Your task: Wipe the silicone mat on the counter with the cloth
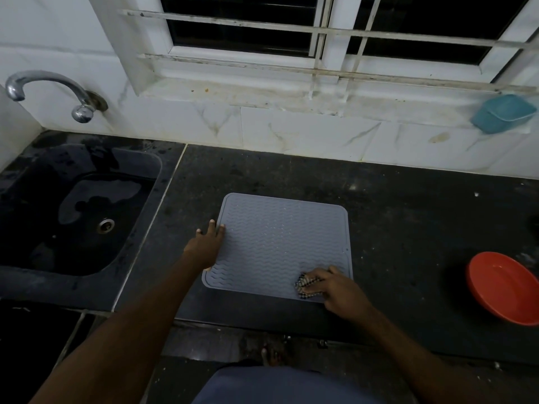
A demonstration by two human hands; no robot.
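Note:
A grey silicone mat (280, 243) with a wavy ribbed surface lies flat on the dark counter (408, 228). My left hand (208, 244) rests on the mat's left edge with straight, spread fingers, pressing it down. My right hand (338, 290) is at the mat's near right corner and grips a bunched black-and-white checked cloth (306, 285) against the mat. Most of the cloth is hidden under my fingers.
A black sink (73, 214) with a chrome tap (43, 86) lies to the left. A red bowl (501, 287) sits on the counter at the right. A teal container (503, 113) stands on the window ledge. The counter's front edge runs just below the mat.

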